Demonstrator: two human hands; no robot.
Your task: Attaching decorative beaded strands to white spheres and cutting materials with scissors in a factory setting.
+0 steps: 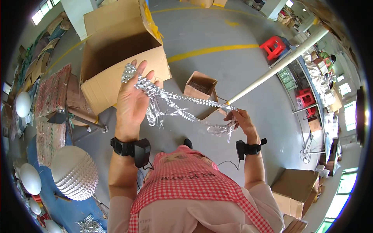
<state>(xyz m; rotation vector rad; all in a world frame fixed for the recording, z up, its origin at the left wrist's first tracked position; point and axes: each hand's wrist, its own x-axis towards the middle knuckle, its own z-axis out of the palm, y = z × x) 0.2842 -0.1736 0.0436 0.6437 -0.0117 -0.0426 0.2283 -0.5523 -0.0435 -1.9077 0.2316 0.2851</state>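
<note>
A bunch of shiny silver beaded strands (pixel 152 90) stretches between my two hands in front of the apron. My left hand (pixel 132 101) is raised with its palm up, and the strands loop over and between its fingers. Some of them hang loose below that hand in short loops. Lower and to the right, my right hand (pixel 243 120) pinches the other end between thumb and fingers, with a small tangle dangling under it. On the left, a white ball (pixel 74 167) stands on a blue table (pixel 74 217), its lower half covered in silver beading.
A large open cardboard box (pixel 124 77) stands just beyond my left hand. A smaller box (pixel 200 84) sits on the floor ahead. A pale pole (pixel 278 66) slants in on the right, near red stools (pixel 273 47). Another box (pixel 295 190) is at lower right.
</note>
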